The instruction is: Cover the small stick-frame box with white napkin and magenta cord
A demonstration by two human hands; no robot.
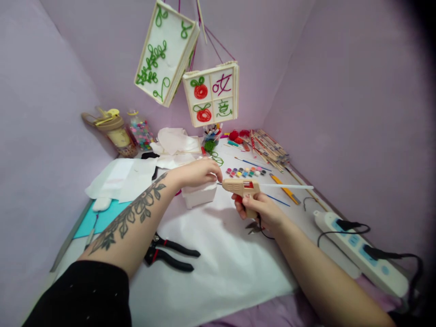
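My right hand is wrapped around the handle of a beige hot glue gun, its fingers at the red trigger. A long white glue stick juts from the back of the gun, and its nozzle points left at the top right edge of a small white box. Over the top of that box lies my left hand, fingers bent down and gripping it near the nozzle. The thumb side is partly hidden, and I cannot tell whether the nozzle touches the box.
Black-handled pliers lie in front of the box. A power strip with plugged cords stands at the right, near an orange utility knife and paint pots. Two decorated lantern panels hang above. White sheets lie left.
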